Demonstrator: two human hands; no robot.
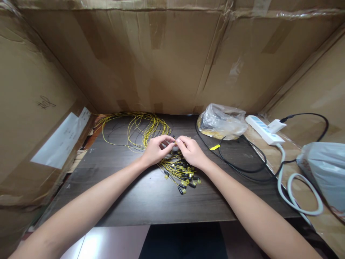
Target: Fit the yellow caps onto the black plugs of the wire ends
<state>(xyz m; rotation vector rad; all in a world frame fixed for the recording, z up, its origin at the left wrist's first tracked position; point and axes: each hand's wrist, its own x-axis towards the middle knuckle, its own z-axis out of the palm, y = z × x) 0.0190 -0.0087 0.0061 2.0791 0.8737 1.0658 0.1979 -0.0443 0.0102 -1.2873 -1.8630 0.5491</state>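
head: hands close together above yellow cables

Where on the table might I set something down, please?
Free: between the yellow wires and left forearm, and between the connectors and near table edge. Crowded: the middle, and rear right around plastic bag and black cable.

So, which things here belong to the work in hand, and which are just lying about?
Seemingly in use:
small piece, hard to make out, between left hand and right hand
yellow wires
black connectors with yellow ends
perhaps the clear bag, its contents yellowish

Seemingly just lying about:
power strip
white adapter
black cables
white bag at right
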